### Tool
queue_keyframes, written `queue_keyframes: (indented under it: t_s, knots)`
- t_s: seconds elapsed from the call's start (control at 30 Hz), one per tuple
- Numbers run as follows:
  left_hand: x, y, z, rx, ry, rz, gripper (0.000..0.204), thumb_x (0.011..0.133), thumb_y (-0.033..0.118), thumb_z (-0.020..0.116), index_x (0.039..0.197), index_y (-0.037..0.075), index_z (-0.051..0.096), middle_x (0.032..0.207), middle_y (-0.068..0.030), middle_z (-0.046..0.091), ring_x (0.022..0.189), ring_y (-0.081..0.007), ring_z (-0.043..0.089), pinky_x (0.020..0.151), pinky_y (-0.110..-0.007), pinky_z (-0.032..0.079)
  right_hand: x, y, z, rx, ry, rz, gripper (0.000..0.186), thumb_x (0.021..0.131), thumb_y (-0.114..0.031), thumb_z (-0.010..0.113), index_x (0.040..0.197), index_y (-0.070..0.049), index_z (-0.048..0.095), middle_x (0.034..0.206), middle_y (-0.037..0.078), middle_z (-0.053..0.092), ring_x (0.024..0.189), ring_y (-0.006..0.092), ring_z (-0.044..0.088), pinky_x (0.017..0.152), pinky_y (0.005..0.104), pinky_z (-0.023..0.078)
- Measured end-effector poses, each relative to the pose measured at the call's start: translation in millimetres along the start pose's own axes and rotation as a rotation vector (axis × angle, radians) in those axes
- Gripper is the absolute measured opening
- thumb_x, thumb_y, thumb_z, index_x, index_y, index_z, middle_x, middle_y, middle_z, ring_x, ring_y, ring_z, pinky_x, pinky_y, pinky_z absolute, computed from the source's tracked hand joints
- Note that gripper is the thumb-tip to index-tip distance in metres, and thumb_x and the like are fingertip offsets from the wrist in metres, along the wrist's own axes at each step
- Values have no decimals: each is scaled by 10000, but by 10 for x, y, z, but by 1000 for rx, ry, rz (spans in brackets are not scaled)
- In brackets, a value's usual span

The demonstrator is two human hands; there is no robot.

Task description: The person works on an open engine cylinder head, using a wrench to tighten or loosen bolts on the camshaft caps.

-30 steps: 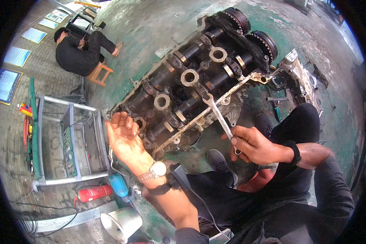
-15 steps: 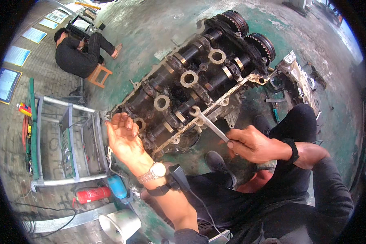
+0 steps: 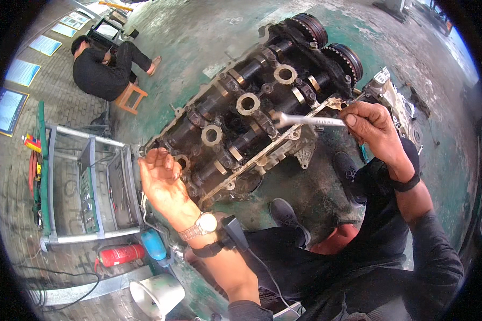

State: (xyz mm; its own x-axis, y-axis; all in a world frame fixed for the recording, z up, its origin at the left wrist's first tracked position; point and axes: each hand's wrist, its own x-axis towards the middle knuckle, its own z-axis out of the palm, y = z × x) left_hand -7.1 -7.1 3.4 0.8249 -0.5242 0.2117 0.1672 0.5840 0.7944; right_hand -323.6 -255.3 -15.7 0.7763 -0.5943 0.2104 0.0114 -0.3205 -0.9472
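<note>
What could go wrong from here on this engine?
1. The right hand grips one end of the wrench; the other end is blurred over the exposed nearer camshaft, contact unclear. A slip might nick it.
2. The left hand is by one end of the cylinder head, with a metal-banded watch on that wrist: possible snag.
3. The cable from the black wrist device trails loosely; it could catch.

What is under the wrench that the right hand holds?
Under the wrench, the pale engine rim and dark camshaft show on both sides of it. The strip directly beneath is covered; whether they touch cannot be told.
</note>
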Motion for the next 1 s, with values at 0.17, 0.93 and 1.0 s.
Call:
queue_keyframes:
  t_s: [0.17, 0.93, 1.0]
  knots:
    - [-4, 8, 14, 6, 23, 9, 381, 966, 319, 470, 973, -46, 581, 900, -149, 591, 646, -154, 483, 449, -232, 386, 21, 52, 77, 85, 29, 20, 256, 953, -219, 533, 912, 17, 623, 584, -49, 452, 489, 21, 382, 445, 187, 297]
    - [-10, 2, 20, -4, 19, -6, 365, 967, 304, 468, 962, -41, 589, 894, -145, 600, 644, -149, 489, 449, -232, 384, 187, 22, 279, 108, 290, -61, 174, 902, -185, 621, 952, -19, 602, 645, -52, 498, 506, 9, 411, 431, 177, 316]
    - [-14, 3, 38, 5, 29, -5, 362, 968, 301, 468, 957, -40, 588, 889, -142, 600, 643, -147, 487, 447, -231, 383, 178, 8, 272, 118, 270, 12, 146, 874, -156, 630, 916, -17, 614, 722, -22, 549, 621, 46, 465, 538, 213, 377]
